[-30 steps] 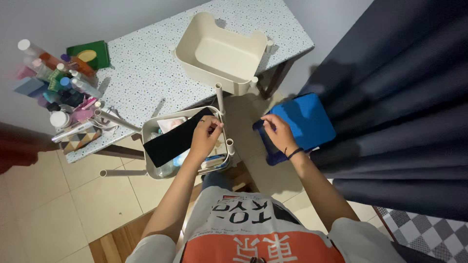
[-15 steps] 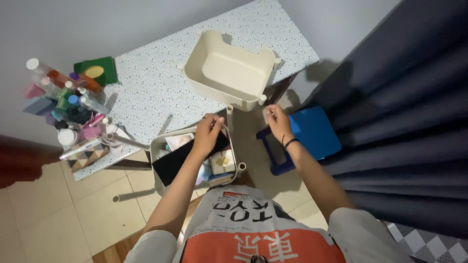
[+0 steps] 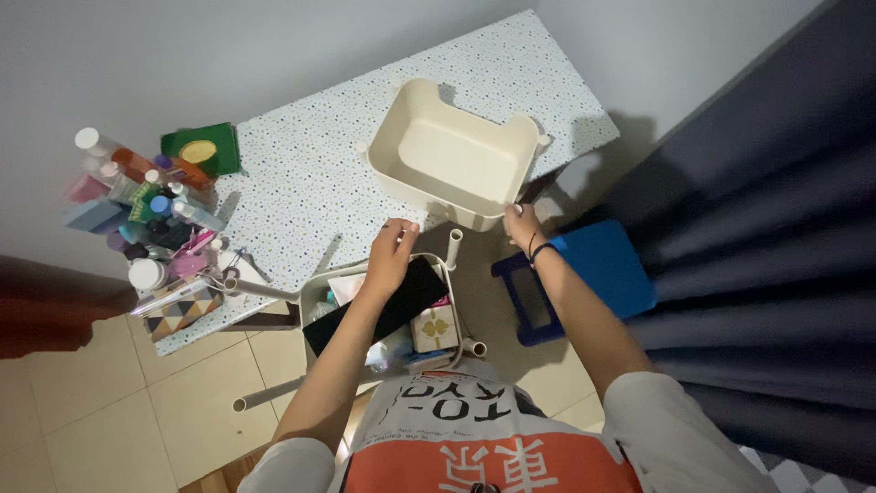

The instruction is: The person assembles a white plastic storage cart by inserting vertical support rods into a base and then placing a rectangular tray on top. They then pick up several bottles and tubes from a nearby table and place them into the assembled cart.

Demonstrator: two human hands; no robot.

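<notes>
Tiled beige floor [image 3: 82,429] at far left; speckled white counter [image 3: 310,183] w/ cluster of coloured bottles and jars [image 3: 137,210] on its left end. Left hand [image 3: 391,251], grip curled, at near edge of the cream rectangular plastic basket [image 3: 453,155], above a grey cart tray [image 3: 383,319] w/ black flat pouch [image 3: 388,306]. Right hand [image 3: 523,224] pinches basket's near-right rim. Basket sits on counter's right half. Blue stool [image 3: 584,274], dark curtain [image 3: 766,256] at right.

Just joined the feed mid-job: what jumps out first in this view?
The cream tub sits empty at the near edge of the speckled table, with the left hand and right hand at its front rim. Below the hands, a rack basket holds a black flat item and small boxes. Bottles crowd the table's left end, and a blue stool stands right.
</notes>
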